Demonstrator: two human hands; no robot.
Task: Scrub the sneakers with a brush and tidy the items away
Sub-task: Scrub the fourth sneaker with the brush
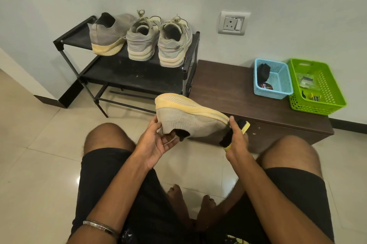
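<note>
A beige knit sneaker with a yellowed sole is held tilted, sole turned up and away, in front of my knees. My left hand grips it at the heel and collar. My right hand grips a brush with black bristles and a yellow back, its bristles at the sneaker's toe end. Three more grey sneakers stand on the top shelf of a black shoe rack: a knit one at the left and a laced pair beside it.
A low dark wooden bench stands right of the rack, against the wall. On it sit a blue basket with a black item and a tin, and a green basket with small items. Tiled floor lies all around.
</note>
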